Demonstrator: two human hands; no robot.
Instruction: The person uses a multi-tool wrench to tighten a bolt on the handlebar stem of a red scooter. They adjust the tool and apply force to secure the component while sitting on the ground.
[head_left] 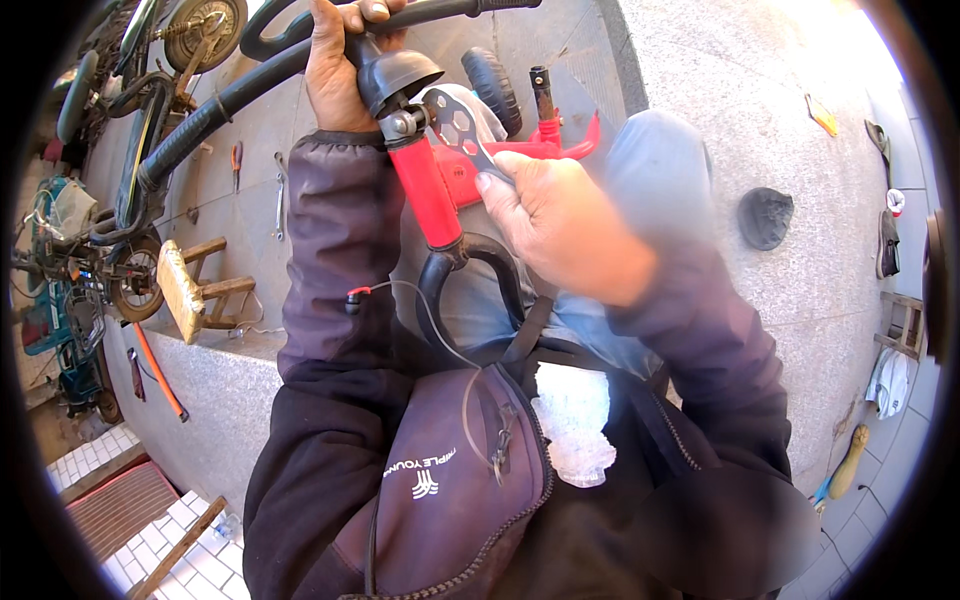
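Observation:
A small bike with a red frame (425, 195) rests between my knees, its black fork (436, 290) pointing toward me. My left hand (335, 70) is wrapped round the black handlebar (230, 95) at its middle. Just below that hand, a dark cup-shaped cover (400, 75) sits above a metal bolt joint (403, 123) at the top of the red tube. In my right hand (565, 220) is a flat multi-hole spanner (462, 130) with hexagonal openings, its head beside the joint. Whether the spanner touches the joint, I cannot tell.
At the left are a wooden stool (180, 290), a screwdriver (237, 165), a wrench (280, 205), an orange-framed saw (158, 372) and parked bikes (130, 200). To the right lie a dark crumpled item (766, 218) and an orange-handled tool (822, 115). A small black wheel (490, 90) stands ahead.

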